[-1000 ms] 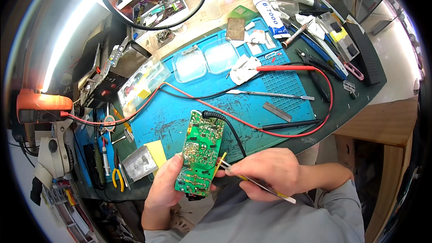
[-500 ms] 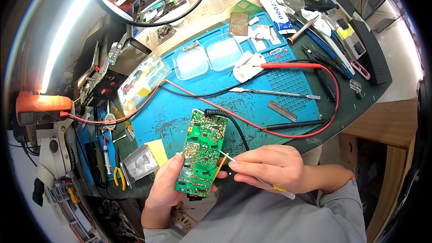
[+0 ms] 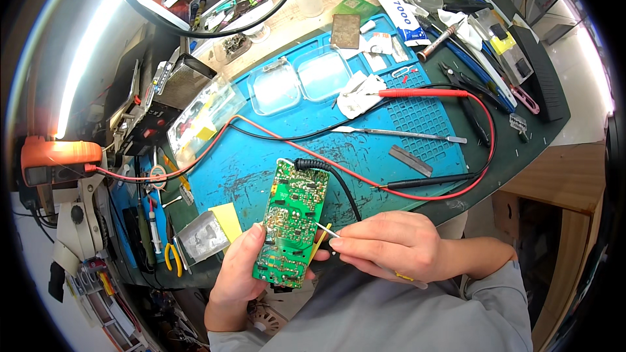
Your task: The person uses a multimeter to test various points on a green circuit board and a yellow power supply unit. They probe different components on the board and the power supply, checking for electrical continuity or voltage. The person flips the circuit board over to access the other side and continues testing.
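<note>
My left hand (image 3: 242, 264) grips a long green circuit board (image 3: 290, 228) by its lower left edge, thumb along the side and fingers behind it. The board is tilted up over the bench's front edge, its soldered face turned to me. A thick black cable (image 3: 342, 189) leaves its top end. Pinched in my right hand (image 3: 391, 244) is a slim metal tool (image 3: 327, 230); its tip is at the board's right edge, and I cannot tell if it touches. A narrow yellow strip (image 3: 319, 242) sticks out beside that edge.
A blue work mat (image 3: 228, 182) covers the bench. On it lie a red probe (image 3: 424, 93), a black probe (image 3: 430, 181), a metal spatula (image 3: 404, 135) and clear trays (image 3: 323, 75). An orange multimeter (image 3: 60, 160) stands left; pliers (image 3: 173, 259) lie near a small box (image 3: 205, 236).
The slim tool in my right hand has turned slightly, and its back end shows less. The board has tipped a little in my left hand.
</note>
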### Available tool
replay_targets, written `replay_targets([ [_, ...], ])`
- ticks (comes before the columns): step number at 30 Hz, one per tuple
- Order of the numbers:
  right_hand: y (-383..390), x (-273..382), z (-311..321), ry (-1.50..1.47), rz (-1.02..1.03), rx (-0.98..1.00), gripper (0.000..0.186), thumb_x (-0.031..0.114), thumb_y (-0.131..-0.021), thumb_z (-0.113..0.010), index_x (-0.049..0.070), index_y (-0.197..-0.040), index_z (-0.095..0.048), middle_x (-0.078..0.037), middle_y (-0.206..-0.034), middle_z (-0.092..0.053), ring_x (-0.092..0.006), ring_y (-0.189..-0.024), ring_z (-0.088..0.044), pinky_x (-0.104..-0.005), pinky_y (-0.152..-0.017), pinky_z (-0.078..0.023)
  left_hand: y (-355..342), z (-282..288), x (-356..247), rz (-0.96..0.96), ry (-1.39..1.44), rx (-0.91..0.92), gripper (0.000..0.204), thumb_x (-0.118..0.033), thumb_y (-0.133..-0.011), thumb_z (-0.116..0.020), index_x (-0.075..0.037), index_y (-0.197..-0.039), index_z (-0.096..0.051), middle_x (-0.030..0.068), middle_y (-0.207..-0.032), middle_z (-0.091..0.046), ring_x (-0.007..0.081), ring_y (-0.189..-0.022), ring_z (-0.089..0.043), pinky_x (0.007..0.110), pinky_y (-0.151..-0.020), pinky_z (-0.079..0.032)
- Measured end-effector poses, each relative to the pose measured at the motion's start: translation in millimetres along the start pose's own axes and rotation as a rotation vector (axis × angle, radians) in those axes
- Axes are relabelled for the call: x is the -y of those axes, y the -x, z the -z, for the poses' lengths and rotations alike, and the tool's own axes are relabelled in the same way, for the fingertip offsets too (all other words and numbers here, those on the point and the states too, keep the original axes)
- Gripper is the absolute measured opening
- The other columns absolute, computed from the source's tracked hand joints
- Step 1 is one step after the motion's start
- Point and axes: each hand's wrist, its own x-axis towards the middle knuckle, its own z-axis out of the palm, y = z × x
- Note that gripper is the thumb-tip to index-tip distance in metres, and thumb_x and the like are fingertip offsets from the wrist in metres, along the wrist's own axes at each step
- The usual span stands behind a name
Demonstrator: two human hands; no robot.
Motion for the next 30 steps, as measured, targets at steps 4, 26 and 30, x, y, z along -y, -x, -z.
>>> replay_targets([
  [4,0.2,-1.1,1.8,0.001,-0.002,0.013,0.028,0.001,-0.08,-0.084,0.0,-0.106,-0.076,-0.012,-0.099,-0.076,-0.0235,-0.08,-0.076,-0.0308,-0.063,-0.062,-0.8,2.3,0.5,0.002,0.001,0.017,0.068,-0.046,-0.113,-0.03,0.011,-0.15,-0.041,0.0283,-0.141,-0.059,0.0412,-0.12,-0.068,0.05,-0.09,-0.063],
  [26,2.0,-1.4,6.5,-0.051,0.033,0.068,0.033,0.001,-0.081,-0.081,-0.001,-0.114,-0.074,-0.009,-0.104,-0.073,-0.0219,-0.081,-0.073,-0.032,-0.064,-0.059,0.4,1.4,1.7,0.009,0.023,-0.013,0.067,-0.046,-0.113,-0.031,0.009,-0.15,-0.042,0.0274,-0.139,-0.061,0.04,-0.12,-0.068,0.049,-0.09,-0.063],
  [30,2.2,-2.4,4.6,-0.042,0.041,0.056,0.032,0.001,-0.081,-0.081,0.0,-0.112,-0.075,-0.009,-0.102,-0.074,-0.0214,-0.079,-0.073,-0.0313,-0.062,-0.058,0.2,0.2,0.7,0.01,0.018,-0.017,0.068,-0.046,-0.113,-0.031,0.009,-0.15,-0.041,0.0276,-0.139,-0.061,0.0401,-0.121,-0.068,0.05,-0.09,-0.063],
])
